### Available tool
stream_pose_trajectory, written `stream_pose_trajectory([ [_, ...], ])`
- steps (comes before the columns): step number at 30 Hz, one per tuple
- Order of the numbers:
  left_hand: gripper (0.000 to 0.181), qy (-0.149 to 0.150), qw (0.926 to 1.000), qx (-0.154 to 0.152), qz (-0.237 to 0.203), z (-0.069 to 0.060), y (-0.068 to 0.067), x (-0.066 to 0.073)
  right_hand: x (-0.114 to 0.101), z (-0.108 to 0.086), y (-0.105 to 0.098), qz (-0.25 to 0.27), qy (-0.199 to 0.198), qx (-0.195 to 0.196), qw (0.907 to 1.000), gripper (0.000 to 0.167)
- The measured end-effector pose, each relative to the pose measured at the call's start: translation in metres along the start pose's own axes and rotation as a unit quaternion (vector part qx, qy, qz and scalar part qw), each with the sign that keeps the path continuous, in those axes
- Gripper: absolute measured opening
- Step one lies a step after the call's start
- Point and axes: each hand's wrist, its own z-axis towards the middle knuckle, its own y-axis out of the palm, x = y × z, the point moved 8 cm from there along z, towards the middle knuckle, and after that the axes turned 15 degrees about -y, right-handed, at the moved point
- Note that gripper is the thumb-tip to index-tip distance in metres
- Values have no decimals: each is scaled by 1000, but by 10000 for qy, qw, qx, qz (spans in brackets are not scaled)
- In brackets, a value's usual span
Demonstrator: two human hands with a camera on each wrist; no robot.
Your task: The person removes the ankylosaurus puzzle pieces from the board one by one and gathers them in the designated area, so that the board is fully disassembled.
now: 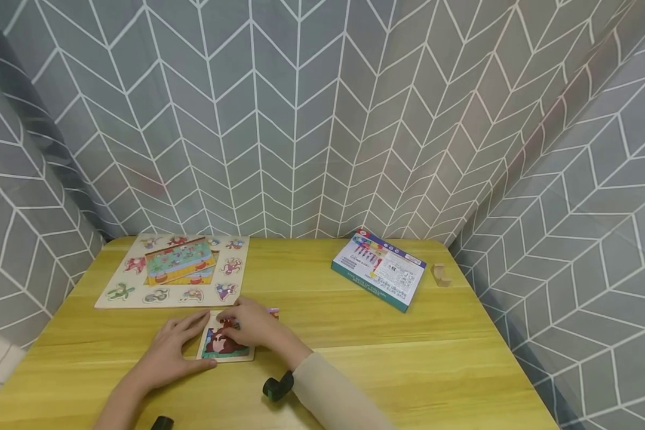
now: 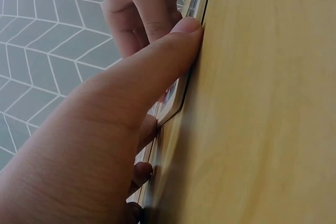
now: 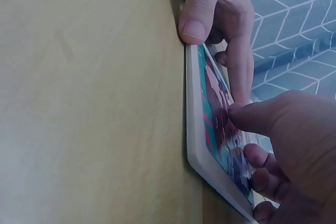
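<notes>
A small wooden puzzle board point(image 1: 228, 359) with a reddish-brown figure lies flat on the table. My left hand point(image 1: 166, 353) grips it at its left side, the thumb against the near edge and the fingers by the far left corner. Over the picture, my right hand point(image 1: 255, 322) touches the surface with thumb and bent fingertips spread apart. In the right wrist view, the right thumb point(image 3: 249, 115) rests on the picture point(image 3: 218, 111); no raised piece shows under it. A purple-edged item point(image 1: 273, 311) is partly hidden behind the right hand.
Behind the hands lies a large pale board point(image 1: 113, 295) with animal pictures and colourful cards point(image 1: 180, 261) on top. A flat box point(image 1: 378, 270) sits at the back right, beside a small wooden block point(image 1: 441, 275). Grey patterned curtains point(image 1: 312, 119) close off the table's back and sides.
</notes>
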Motion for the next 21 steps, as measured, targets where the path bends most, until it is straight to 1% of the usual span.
stream_pose_trajectory([
  [5, 102, 70, 9999, 52, 56, -1, 0, 0, 0, 1, 0, 73, -17, -17, 10000, 32],
  [12, 102, 10, 10000, 33, 69, 0, -1, 1, 6, -1, -1, 272, 50, 30, 9996, 30],
  [16, 101, 38, 10000, 52, 55, 1, -1, 1, 7, -2, -3, 275, 78, 17, 9996, 28],
  [21, 102, -11, 10000, 5, 46, 0, 1, -1, 5, -1, -2, 223, 55, -67, 9997, 27],
])
